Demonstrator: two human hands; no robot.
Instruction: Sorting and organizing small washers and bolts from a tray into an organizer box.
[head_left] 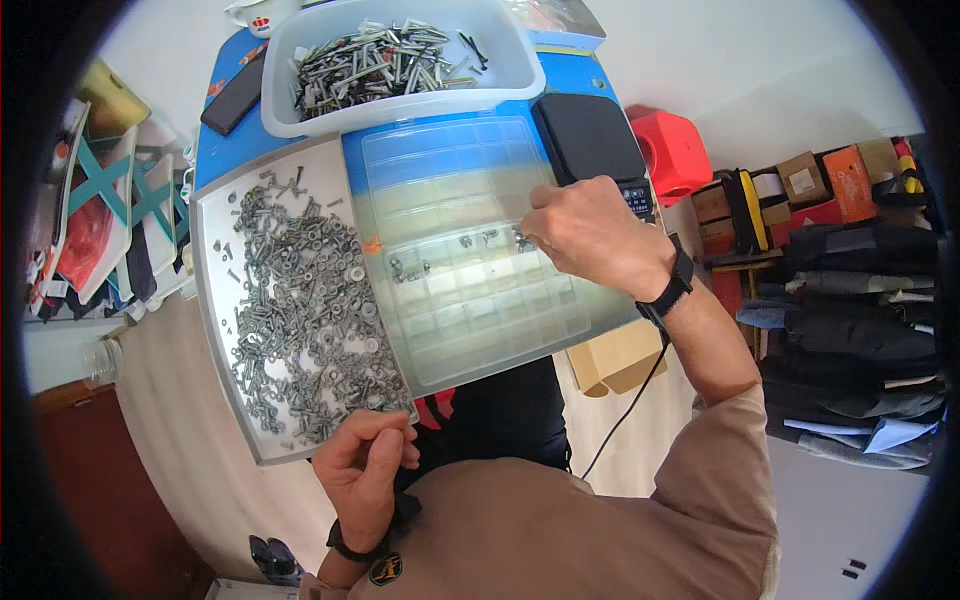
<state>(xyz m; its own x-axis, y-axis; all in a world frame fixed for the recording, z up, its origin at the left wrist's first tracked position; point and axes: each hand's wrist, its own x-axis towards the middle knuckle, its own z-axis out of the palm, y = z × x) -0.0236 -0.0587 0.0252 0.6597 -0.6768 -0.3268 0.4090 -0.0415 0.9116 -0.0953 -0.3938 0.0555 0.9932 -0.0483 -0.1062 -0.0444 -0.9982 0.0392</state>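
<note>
My right hand (597, 232) is over the clear compartment box (480, 345), fingers pinched together at a cell on its right side. Small metal pieces (525, 241) show by those fingertips; whatever the fingers hold is hidden. Other cells contain a few fasteners (408, 272). The box's clear lid (450, 165) lies opened back. At the near edge of a white tray (328, 163), my left hand (368, 462) is closed, thumb against curled fingers, its contents out of sight. Mixed screws, nuts and washers (310, 310) are heaped across that tray.
Behind the box stands a white plastic tub (400, 107) of longer bolts. A black digital scale (590, 138) is at the right, beside a red container (672, 152). A dark phone-like slab (234, 97) rests left of the tub. A black cable (628, 415) hangs below my right wrist.
</note>
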